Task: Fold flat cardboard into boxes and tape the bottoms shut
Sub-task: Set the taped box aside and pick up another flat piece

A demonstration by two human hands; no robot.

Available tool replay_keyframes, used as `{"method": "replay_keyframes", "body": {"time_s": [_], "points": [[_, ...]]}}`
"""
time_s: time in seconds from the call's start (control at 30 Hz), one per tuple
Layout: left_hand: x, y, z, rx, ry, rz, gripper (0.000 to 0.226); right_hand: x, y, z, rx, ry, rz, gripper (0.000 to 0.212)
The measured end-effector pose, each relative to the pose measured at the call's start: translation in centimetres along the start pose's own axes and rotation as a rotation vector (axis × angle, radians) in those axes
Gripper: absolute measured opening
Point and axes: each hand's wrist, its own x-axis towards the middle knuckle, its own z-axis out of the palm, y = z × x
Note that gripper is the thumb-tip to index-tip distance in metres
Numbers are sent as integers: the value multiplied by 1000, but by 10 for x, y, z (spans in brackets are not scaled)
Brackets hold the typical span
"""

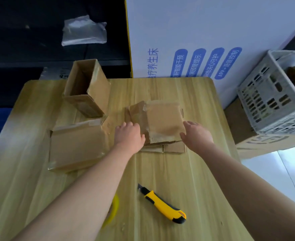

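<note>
Worn flat cardboard (164, 122) lies stacked centrally; one folded box (87, 87) stands open-topped, far left.

The big white carton (212, 23) carries sideways blue print: 养生床, 智能干预, 预警提示 and APP·语音控制

Matt brown cardboard (164, 120) on smooth wood-grain table (186, 171).

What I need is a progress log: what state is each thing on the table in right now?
Upright box: formed, top open.
Lying box: on its side, untouched.
Flat cardboard: unfolded, on top of a stack.
Left hand: grips the cardboard's left edge.
Right hand: open, at its right edge.
Utility knife: lying untouched.
Tape roll: lying, half hidden by the left arm.
</note>
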Motion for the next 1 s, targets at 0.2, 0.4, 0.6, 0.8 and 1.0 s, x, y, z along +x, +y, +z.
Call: {"method": "replay_keyframes", "body": {"time_s": [0.2, 0.4, 0.6, 0.8, 1.0], "points": [[20, 5, 33, -50, -247, -72, 77, 23, 10, 28, -32, -128, -15, 72], [23, 9, 44, -170, -263, -112, 63, 27, 11, 37, 44, -112, -39, 84], [11, 13, 23, -597, -130, -184, 27, 9, -6, 13, 154, -8, -110, 79], [-32, -4, -23, -756, -36, -136, 23, -33, -21, -18, 356, 131, -50, 57], [-103, -33, -43, -855, -3, -85, 32, -95, -36, -31, 382, 231, -62, 40]]}}
